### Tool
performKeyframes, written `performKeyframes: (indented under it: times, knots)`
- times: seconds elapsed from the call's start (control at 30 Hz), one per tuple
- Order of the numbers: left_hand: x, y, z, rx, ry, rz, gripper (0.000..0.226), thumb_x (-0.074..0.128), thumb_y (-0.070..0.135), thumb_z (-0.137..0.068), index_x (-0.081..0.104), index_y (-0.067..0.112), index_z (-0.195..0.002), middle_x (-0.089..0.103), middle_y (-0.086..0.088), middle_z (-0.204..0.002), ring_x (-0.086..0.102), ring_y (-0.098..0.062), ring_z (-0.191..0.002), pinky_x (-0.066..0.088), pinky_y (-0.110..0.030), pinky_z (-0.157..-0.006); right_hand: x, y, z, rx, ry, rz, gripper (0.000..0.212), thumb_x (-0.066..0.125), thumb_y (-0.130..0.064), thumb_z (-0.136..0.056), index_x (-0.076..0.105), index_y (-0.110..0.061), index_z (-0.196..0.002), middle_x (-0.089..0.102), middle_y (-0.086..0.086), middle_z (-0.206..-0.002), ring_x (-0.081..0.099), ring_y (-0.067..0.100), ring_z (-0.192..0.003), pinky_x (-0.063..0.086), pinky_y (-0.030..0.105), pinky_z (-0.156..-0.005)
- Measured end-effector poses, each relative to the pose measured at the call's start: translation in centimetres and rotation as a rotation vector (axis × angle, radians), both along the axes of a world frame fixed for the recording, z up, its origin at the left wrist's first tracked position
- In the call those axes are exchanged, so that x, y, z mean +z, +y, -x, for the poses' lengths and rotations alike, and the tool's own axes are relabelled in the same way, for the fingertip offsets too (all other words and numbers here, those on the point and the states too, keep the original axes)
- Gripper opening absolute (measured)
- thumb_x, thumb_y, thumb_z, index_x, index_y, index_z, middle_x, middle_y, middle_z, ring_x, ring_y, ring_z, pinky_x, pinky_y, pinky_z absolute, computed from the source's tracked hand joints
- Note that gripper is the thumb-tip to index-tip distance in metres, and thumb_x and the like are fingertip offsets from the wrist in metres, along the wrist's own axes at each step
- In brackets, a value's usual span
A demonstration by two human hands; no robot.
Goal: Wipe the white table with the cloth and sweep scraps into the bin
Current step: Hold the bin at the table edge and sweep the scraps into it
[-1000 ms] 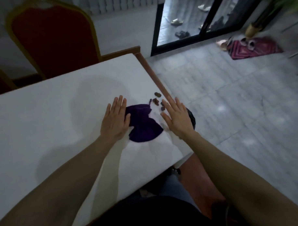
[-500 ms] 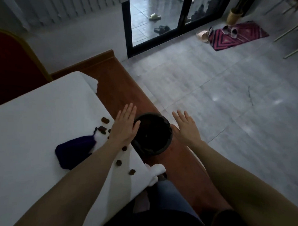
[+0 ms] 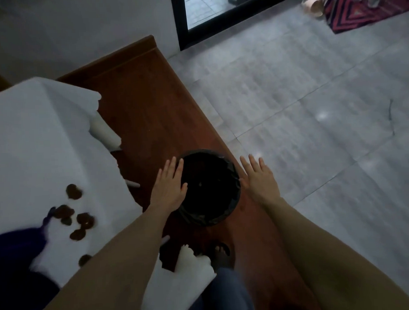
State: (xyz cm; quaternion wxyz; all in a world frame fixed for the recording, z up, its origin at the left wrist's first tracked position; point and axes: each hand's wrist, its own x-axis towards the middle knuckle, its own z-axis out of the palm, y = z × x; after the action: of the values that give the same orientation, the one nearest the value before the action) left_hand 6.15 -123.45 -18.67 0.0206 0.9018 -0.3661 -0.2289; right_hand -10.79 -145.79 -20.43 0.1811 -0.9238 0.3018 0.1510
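Note:
A round black bin (image 3: pixel 211 189) lined with a dark bag stands on the brown wooden floor strip beside the table. My left hand (image 3: pixel 168 188) is open, fingers flat, at the bin's left rim. My right hand (image 3: pixel 260 178) is open at the bin's right rim. Neither hand holds anything. The white table (image 3: pixel 36 142) fills the left. Several brown scraps (image 3: pixel 74 212) lie near its right edge. The purple cloth (image 3: pixel 18 242) lies at the lower left, blurred and partly cut off.
The white tablecloth's corners (image 3: pixel 105 132) hang down over the wooden strip (image 3: pixel 146 99). Grey tiled floor (image 3: pixel 313 104) spreads to the right. A dark-framed glass door (image 3: pixel 217 13) and a red patterned mat (image 3: pixel 365 7) with sandals lie far off. My foot (image 3: pixel 222 251) shows below the bin.
Both hands left the cloth and table and moved right and down to either side of the bin. The view swung right; the cloth stays on the table.

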Motion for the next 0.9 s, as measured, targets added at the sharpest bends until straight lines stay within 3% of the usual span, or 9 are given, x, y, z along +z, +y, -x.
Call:
performKeyframes:
  times: [0.23,0.47,0.53,0.6,0.7,0.77,0.9]
  knots:
    - [-13.7,0.6,-2.5,0.232,0.076,-0.191,0.079,0.042,0.037,-0.103,-0.014,0.025,-0.156,-0.019,-0.006,-0.164,-0.012,-0.029,-0.152,0.006,-0.046,-0.124,-12.7,-2.4,-3.9,0.06,-0.03,-0.027,0.08,0.05,-0.042,-0.098,-0.005,-0.038,-0.155,0.0,0.002,-0.165,0.002,0.035,-0.15,0.019,0.048,-0.12]
    - [-21.9,1.5,-3.1,0.228,0.1,-0.287,0.092,0.053,0.039,-0.099,-0.019,0.028,-0.155,-0.03,-0.006,-0.161,-0.017,-0.034,-0.151,0.008,-0.05,-0.123,-21.5,-3.1,-5.3,0.127,-0.008,-0.059,0.099,0.064,-0.039,-0.091,-0.014,-0.046,-0.151,-0.015,-0.003,-0.164,-0.002,0.04,-0.149,0.028,0.052,-0.114]
    - [-23.2,1.7,-3.2,0.248,0.095,-0.281,0.093,0.055,0.034,-0.099,-0.019,0.029,-0.154,-0.034,-0.004,-0.159,-0.017,-0.035,-0.15,0.017,-0.049,-0.121,-22.6,-2.6,-5.5,0.138,-0.01,-0.064,0.1,0.064,-0.032,-0.091,-0.014,-0.047,-0.151,-0.019,-0.004,-0.163,-0.002,0.041,-0.149,0.04,0.052,-0.105]
    - [-24.0,1.8,-3.1,0.283,0.09,-0.246,0.096,0.058,0.019,-0.098,-0.019,0.031,-0.154,-0.038,0.0,-0.157,-0.014,-0.034,-0.151,0.039,-0.042,-0.109,-23.6,-2.2,-5.5,0.104,-0.051,-0.096,0.099,0.058,-0.013,-0.092,-0.013,-0.048,-0.15,-0.024,-0.007,-0.161,0.0,0.041,-0.149,0.053,0.046,-0.085]
    - [-24.2,1.9,-3.3,0.287,0.072,-0.194,0.105,0.063,0.005,-0.092,-0.017,0.032,-0.155,-0.04,0.003,-0.156,0.006,-0.035,-0.15,0.048,-0.032,-0.082,-24.5,-1.9,-5.3,0.067,-0.139,-0.124,0.1,0.051,0.003,-0.089,-0.008,-0.048,-0.152,-0.022,-0.006,-0.162,0.031,0.041,-0.139,0.053,0.039,-0.076]
    - [-24.0,1.6,-3.5,0.256,0.055,-0.181,0.105,0.064,0.006,-0.092,-0.015,0.03,-0.156,-0.038,0.001,-0.157,0.019,-0.036,-0.144,0.048,-0.032,-0.082,-24.6,-2.1,-5.0,0.052,-0.169,-0.118,0.099,0.052,0.004,-0.088,-0.004,-0.046,-0.153,-0.015,-0.003,-0.164,0.05,0.037,-0.118,0.052,0.038,-0.073]
    - [-21.5,0.1,-3.7,0.209,0.021,-0.148,0.106,0.065,0.003,-0.089,-0.014,0.029,-0.156,-0.037,-0.001,-0.158,0.024,-0.035,-0.14,0.051,-0.035,-0.088,-22.1,-2.6,-3.8,-0.021,-0.187,-0.077,0.1,0.05,0.009,-0.084,0.002,-0.042,-0.155,-0.004,-0.001,-0.165,0.058,0.035,-0.101,0.045,0.035,-0.066]
